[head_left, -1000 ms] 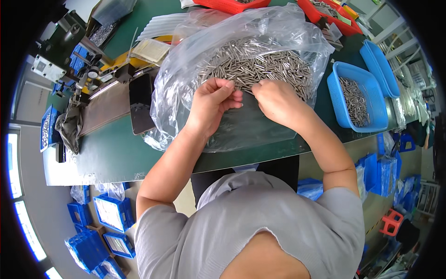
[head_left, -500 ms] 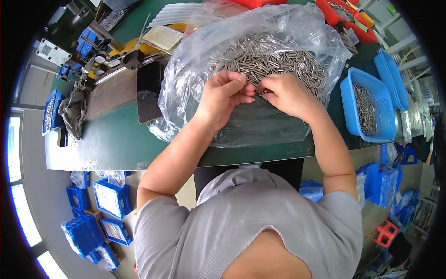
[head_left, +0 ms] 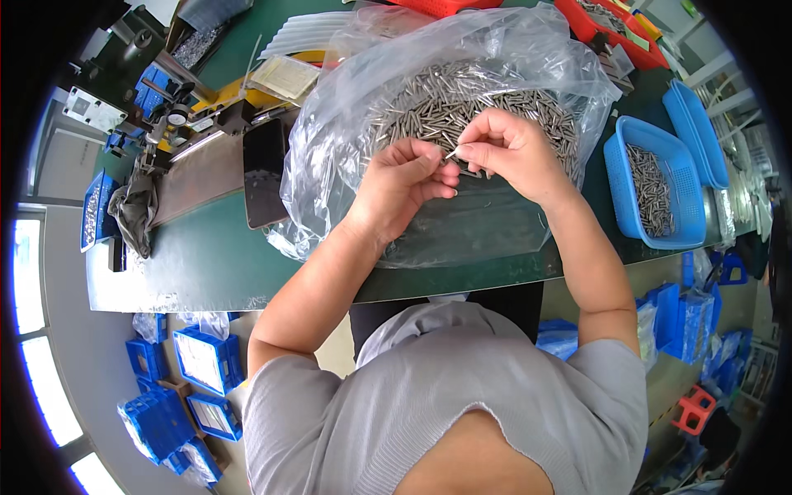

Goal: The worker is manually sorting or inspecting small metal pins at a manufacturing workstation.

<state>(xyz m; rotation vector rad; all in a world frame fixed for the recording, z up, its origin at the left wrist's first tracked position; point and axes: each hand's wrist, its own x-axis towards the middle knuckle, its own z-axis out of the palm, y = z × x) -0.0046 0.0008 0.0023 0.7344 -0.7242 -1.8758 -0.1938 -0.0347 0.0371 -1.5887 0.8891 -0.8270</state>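
A large heap of small grey metal pins (head_left: 433, 118) lies in a clear plastic bag (head_left: 330, 132) spread open on the bench. Over the near side of the heap, my left hand (head_left: 400, 183) has its thumb and forefinger pinched, the other fingers curled loosely below. Just to its right, my right hand (head_left: 513, 155) pinches a small, shiny metal pin (head_left: 450, 154) between thumb and forefinger. This pin slants across the narrow gap, its lower end at my left fingertips. Whatever else lies inside my left fingers is hidden.
On the right stands a blue basket (head_left: 620, 190) part-filled with pins, beside another blue basket (head_left: 691, 136). A dark flat tablet-like device (head_left: 264, 177) lies left of the bag. Farther left are a dial gauge (head_left: 176, 115) on a stand and a grey cloth (head_left: 132, 213). Red trays sit at the back.
My right hand has lifted and turned slightly away from the left, so a pin now shows between the fingertips. My left hand stays nearly in place. The view has shifted slightly.
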